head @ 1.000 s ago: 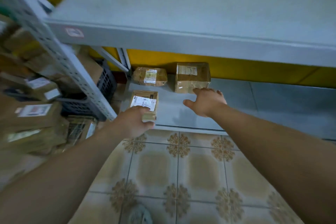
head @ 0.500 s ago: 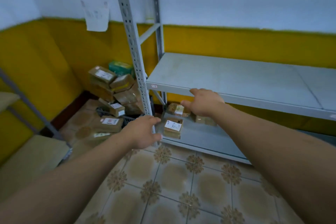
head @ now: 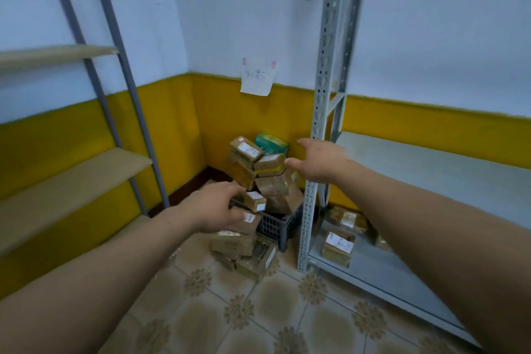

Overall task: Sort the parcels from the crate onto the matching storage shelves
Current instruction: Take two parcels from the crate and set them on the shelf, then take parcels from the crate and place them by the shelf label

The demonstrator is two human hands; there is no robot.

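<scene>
A dark plastic crate (head: 280,227) stands in the room's corner, heaped with several brown cardboard parcels (head: 273,184) and one green parcel (head: 271,143). More parcels (head: 233,243) lie on the floor in front of it. My left hand (head: 214,207) reaches toward the pile with relaxed fingers and holds nothing. My right hand (head: 320,162) is stretched out with spread fingers above the crate, also holding nothing. On the grey metal rack's bottom shelf (head: 388,270) sit a labelled parcel (head: 338,245) near the front and another parcel (head: 346,218) behind it.
The grey rack's upright post (head: 317,135) stands between the crate and the bottom shelf. Its middle shelf (head: 431,164) runs along the right. A second rack with beige boards (head: 71,181) lines the left wall. A paper note (head: 257,77) hangs on the wall. The floor is tiled.
The view has swung up and left from the grey rack to the corner crate. My left hand let go of the labelled parcel on the bottom shelf, and both hands moved toward the pile.
</scene>
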